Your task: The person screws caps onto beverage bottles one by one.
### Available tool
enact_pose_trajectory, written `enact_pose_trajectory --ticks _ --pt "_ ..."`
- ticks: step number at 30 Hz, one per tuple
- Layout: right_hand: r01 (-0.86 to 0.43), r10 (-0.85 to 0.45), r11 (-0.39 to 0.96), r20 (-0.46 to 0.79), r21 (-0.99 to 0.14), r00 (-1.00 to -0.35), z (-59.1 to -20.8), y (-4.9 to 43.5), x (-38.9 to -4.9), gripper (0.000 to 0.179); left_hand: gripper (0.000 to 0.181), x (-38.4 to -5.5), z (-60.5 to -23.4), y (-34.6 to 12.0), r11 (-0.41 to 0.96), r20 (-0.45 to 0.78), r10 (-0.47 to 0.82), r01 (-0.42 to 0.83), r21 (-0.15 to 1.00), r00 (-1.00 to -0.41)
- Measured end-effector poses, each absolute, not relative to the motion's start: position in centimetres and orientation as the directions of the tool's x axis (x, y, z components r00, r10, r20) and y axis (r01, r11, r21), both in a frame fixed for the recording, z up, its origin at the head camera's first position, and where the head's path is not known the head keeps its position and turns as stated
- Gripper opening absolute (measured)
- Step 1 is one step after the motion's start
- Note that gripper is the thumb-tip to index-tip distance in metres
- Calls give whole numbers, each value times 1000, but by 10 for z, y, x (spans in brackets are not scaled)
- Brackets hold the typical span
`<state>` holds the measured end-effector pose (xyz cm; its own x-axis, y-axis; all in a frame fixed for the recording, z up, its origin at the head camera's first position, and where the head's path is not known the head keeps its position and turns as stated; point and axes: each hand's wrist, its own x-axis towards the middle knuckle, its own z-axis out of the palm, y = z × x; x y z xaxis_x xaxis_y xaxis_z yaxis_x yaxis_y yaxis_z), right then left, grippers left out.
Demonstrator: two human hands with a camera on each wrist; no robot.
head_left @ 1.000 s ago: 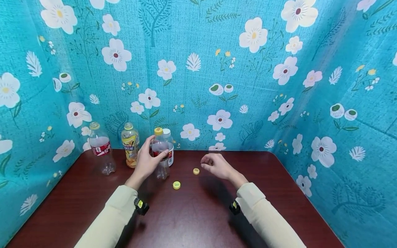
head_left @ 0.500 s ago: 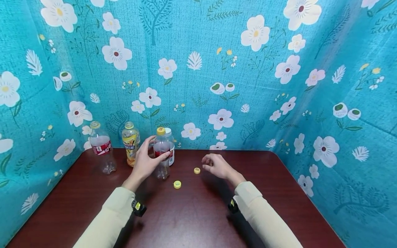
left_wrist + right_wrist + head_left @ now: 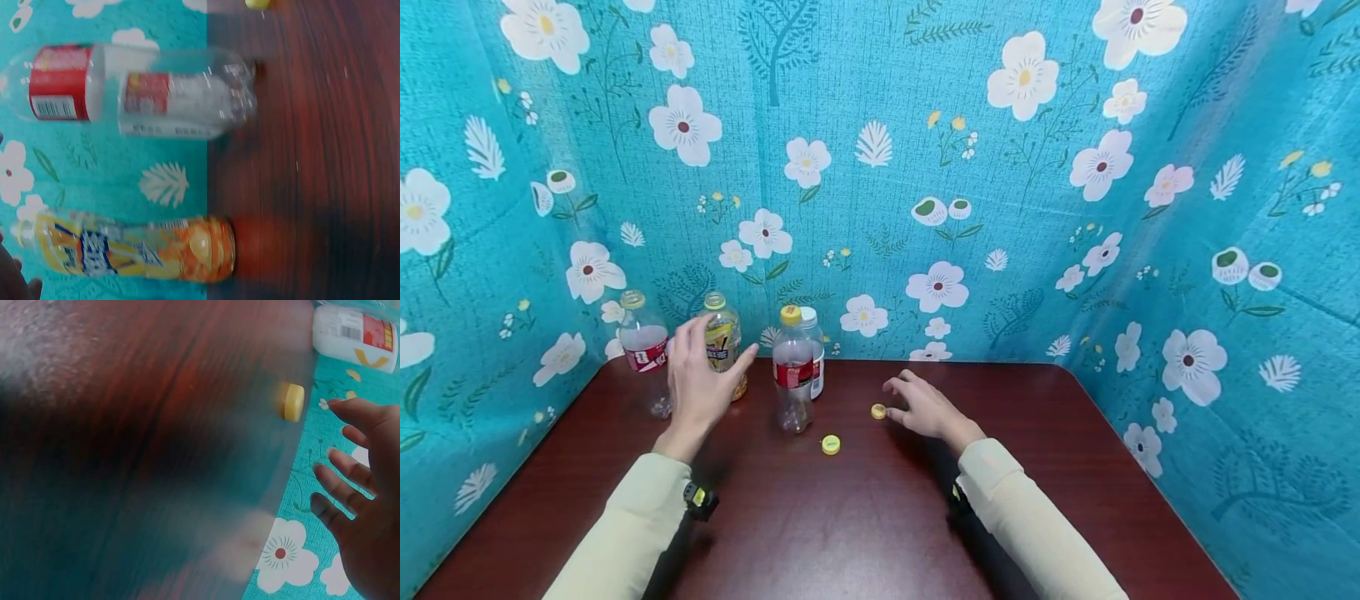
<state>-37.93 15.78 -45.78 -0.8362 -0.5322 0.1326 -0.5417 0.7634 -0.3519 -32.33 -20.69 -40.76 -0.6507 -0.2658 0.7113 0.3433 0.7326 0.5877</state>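
My left hand point(image 3: 703, 383), fingers spread from the thumb, holds nothing; it overlaps the yellow-labelled tea bottle point(image 3: 722, 354) in the head view. That bottle is uncapped. To its right stands a clear bottle with a red label point(image 3: 793, 375) and a yellow cap on. My right hand point(image 3: 925, 406) is beside a loose yellow cap point(image 3: 878, 411), fingers loosely bent around nothing. The right wrist view shows the same cap point(image 3: 294, 403) apart from the thumb tip. Another loose yellow cap point(image 3: 831, 445) lies nearer to me.
A white bottle point(image 3: 814, 358) stands right behind the yellow-capped one. At the far left is an uncapped clear bottle with a red label point(image 3: 643, 346), partly hidden by my left hand. Flowered blue cloth point(image 3: 880, 208) walls the back and sides of the dark red table point(image 3: 880, 517).
My left hand has let go of the yellow-capped bottle and moved left toward the tea bottle. My right hand's fingers have spread a little by the loose cap.
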Motion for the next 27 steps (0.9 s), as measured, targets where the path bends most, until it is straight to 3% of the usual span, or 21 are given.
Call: enact_pose_trajectory --ticks 5,13,27 --pt "-604 -588 765 139 -224 -797 -461 151 -376 39 87 -332 -410 -218 749 693 -298 289 596 -657" --pt "-693 -685 717 109 -74 -721 -459 134 -365 46 104 -351 -416 -220 700 598 -289 261 665 -748" --pt "-828 -829 556 13 -77 -559 -461 101 -347 52 99 -376 -430 -223 597 436 -362 154 787 -824"
